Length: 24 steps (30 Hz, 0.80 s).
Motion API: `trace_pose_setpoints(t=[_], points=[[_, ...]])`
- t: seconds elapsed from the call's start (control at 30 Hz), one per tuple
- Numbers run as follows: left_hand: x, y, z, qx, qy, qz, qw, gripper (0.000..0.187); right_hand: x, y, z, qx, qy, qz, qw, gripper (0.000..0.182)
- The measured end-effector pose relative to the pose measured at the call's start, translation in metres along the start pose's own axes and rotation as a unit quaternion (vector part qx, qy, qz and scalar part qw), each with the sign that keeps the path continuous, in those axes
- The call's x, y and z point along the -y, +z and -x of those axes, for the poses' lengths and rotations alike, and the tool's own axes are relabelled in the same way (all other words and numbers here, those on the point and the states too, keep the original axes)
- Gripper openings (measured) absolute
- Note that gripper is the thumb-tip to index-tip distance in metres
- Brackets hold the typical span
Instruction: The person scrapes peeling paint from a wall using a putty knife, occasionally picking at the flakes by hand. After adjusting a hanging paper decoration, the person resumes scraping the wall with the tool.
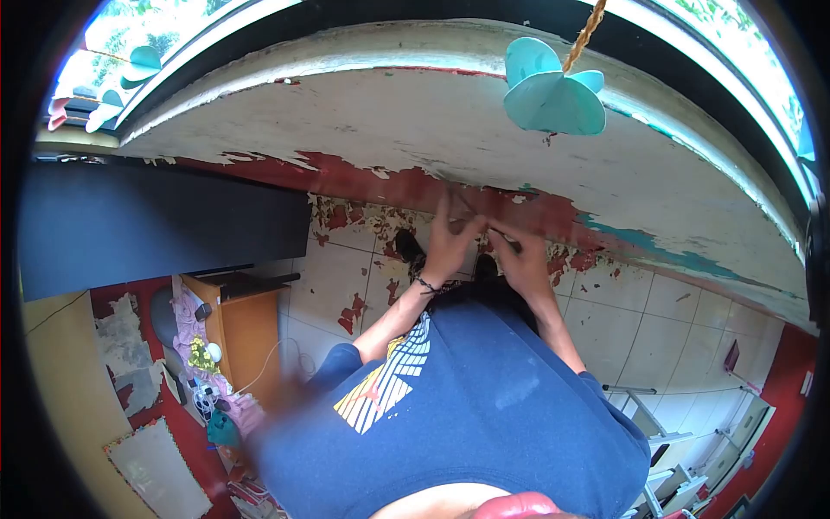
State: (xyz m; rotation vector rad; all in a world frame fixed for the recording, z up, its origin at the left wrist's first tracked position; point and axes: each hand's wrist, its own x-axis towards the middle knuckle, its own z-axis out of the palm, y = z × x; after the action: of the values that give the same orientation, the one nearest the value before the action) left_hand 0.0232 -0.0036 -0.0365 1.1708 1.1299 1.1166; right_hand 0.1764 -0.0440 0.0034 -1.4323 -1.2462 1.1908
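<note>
My left hand (451,242), with a dark bracelet at the wrist, reaches up to the wall. Its index finger points at the peeling red paint (406,188), and its thumb bends in towards my right hand. A thin dark tool (464,201) slants between the two hands; its exact kind is hard to make out. Closed around the near end of this tool is my right hand (521,258), close beside my left thumb. The wall (363,112) above is pale, with ragged edges where paint has come off, showing red and teal patches.
Paint flakes (353,313) litter the tiled floor (333,281) around my feet. A dark panel (164,225) and a wooden desk (246,333) stand at left. From above, a teal paper ornament (555,95) hangs on a rope. Metal-framed furniture (666,432) is at lower right.
</note>
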Motion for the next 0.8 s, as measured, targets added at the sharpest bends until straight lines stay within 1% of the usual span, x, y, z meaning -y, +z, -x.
trace_pose_setpoints(t=[0.03,0.07,0.1,0.13,0.17,0.23,0.27,0.3,0.33,0.37,0.4,0.43,0.53,0.57,0.6,0.67,0.73,0.77,0.8], points=[[0.0,-0.004,-0.002,0.002,-0.002,0.001,1.0,0.088,0.005,0.008,-0.008,0.009,0.01,-0.023,1.0,0.027],[-0.002,-0.012,-0.005,-0.042,-0.029,0.003,0.999,0.089,0.0,0.018,-0.014,0.006,0.011,-0.022,1.0,0.027],[-0.003,-0.02,-0.01,-0.087,-0.055,0.006,0.995,0.089,-0.006,0.029,-0.021,0.011,-0.017,-0.001,1.0,0.028],[-0.001,-0.031,-0.017,-0.072,-0.046,-0.001,0.996,0.088,-0.011,0.035,-0.025,0.017,-0.046,0.018,0.999,0.028],[0.001,-0.034,-0.018,-0.071,-0.041,-0.003,0.997,0.088,-0.014,0.033,-0.026,0.016,-0.051,0.016,0.998,0.028],[-0.016,-0.033,-0.005,-0.029,-0.028,-0.092,0.995,0.086,-0.005,0.023,-0.013,0.024,-0.111,0.022,0.993,0.03],[-0.025,-0.025,0.001,-0.028,-0.025,-0.099,0.994,0.084,-0.003,0.015,-0.007,0.028,-0.11,0.019,0.993,0.03],[-0.024,-0.016,0.005,-0.033,-0.027,-0.099,0.994,0.084,-0.005,0.0,-0.001,0.011,-0.121,0.046,0.992,0.03],[-0.024,-0.011,0.007,0.002,-0.039,-0.093,0.995,0.084,-0.002,-0.008,0.004,-0.003,-0.132,0.076,0.988,0.03],[-0.027,-0.009,0.009,0.035,-0.051,-0.086,0.994,0.084,0.003,-0.012,0.007,0.007,-0.133,0.078,0.988,0.03],[-0.033,-0.003,0.008,0.05,-0.052,-0.063,0.995,0.083,0.005,-0.019,0.01,0.005,-0.023,0.011,1.0,0.029],[-0.03,-0.006,0.005,0.042,-0.051,-0.058,0.996,0.083,0.008,-0.023,0.01,0.001,0.089,-0.054,0.995,0.028],[-0.021,-0.023,-0.004,0.03,-0.032,-0.06,0.997,0.083,0.01,-0.014,-0.01,0.018,0.078,-0.034,0.996,0.027],[-0.02,-0.028,-0.004,0.033,-0.028,-0.033,0.999,0.083,0.01,-0.013,-0.015,0.017,0.081,-0.032,0.996,0.027],[-0.02,-0.03,-0.002,0.037,-0.025,-0.006,0.999,0.082,0.009,-0.011,-0.017,0.028,0.085,-0.037,0.995,0.028],[-0.022,-0.025,0.002,0.036,-0.037,-0.008,0.999,0.083,0.004,-0.012,-0.011,0.035,0.092,-0.044,0.994,0.029],[-0.019,-0.024,0.004,0.036,-0.045,-0.017,0.998,0.083,-0.002,-0.008,-0.001,0.017,-0.055,0.033,0.998,0.029],[-0.01,-0.019,0.006,0.058,-0.025,-0.024,0.998,0.085,-0.002,-0.01,0.004,0.016,-0.056,0.031,0.998,0.029],[-0.011,-0.015,0.004,0.076,-0.004,-0.029,0.997,0.086,-0.001,-0.017,0.01,0.001,0.002,0.009,1.0,0.029]])
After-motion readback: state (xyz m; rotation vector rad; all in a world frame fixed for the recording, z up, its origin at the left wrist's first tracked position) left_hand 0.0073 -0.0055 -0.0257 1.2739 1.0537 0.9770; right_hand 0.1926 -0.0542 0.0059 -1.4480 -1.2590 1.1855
